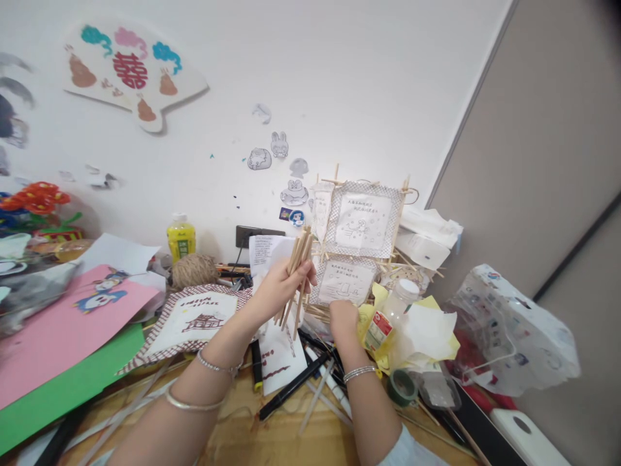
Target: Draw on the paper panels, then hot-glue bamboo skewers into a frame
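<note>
My left hand is closed around a bundle of thin wooden sticks, held upright above the cluttered desk. My right hand is lower and to the right, fingers curled down among more sticks lying at the foot of a small frame of sticks and printed paper panels. What the right fingers grip is hidden. Both wrists wear silver bracelets.
Black marker pens and white strips lie on the wooden desk in front. A plastic bottle, yellow paper and a green tape roll sit at the right, a plastic bag beyond. Pink and green sheets, twine ball at the left.
</note>
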`<action>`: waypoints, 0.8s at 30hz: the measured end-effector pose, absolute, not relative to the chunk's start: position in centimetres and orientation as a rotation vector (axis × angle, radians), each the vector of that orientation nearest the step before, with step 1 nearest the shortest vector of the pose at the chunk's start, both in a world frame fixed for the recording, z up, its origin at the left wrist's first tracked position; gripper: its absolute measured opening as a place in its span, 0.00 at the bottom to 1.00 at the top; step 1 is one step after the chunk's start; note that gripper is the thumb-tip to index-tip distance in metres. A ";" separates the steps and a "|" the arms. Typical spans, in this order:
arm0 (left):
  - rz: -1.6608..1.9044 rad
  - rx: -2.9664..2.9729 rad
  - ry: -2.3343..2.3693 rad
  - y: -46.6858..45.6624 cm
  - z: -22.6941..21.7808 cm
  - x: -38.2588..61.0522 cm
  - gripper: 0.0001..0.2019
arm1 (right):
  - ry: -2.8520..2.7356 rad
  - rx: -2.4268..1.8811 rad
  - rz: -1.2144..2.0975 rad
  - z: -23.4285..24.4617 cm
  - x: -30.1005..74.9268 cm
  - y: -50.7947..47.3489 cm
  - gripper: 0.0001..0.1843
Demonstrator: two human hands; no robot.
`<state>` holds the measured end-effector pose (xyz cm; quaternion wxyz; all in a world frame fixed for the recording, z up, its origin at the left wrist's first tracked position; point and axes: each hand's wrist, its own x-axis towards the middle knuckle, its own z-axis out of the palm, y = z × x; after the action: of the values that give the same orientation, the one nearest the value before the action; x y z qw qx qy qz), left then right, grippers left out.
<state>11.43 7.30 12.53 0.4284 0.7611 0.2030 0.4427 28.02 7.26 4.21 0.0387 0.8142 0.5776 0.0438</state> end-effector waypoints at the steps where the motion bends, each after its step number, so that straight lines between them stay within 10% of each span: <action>1: 1.103 1.904 0.510 7.4 12.5 11.4 0.19 | 1.741 2.518 0.138 4.2 27.9 7.2 0.15; 24: 0.988 1.953 0.507 7.5 12.4 11.4 0.20 | 1.867 2.314 0.069 4.2 28.2 6.3 0.17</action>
<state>11.41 7.47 12.37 0.4327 0.7837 0.2034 0.3966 28.24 6.29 4.18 0.0834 0.7753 0.6256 0.0230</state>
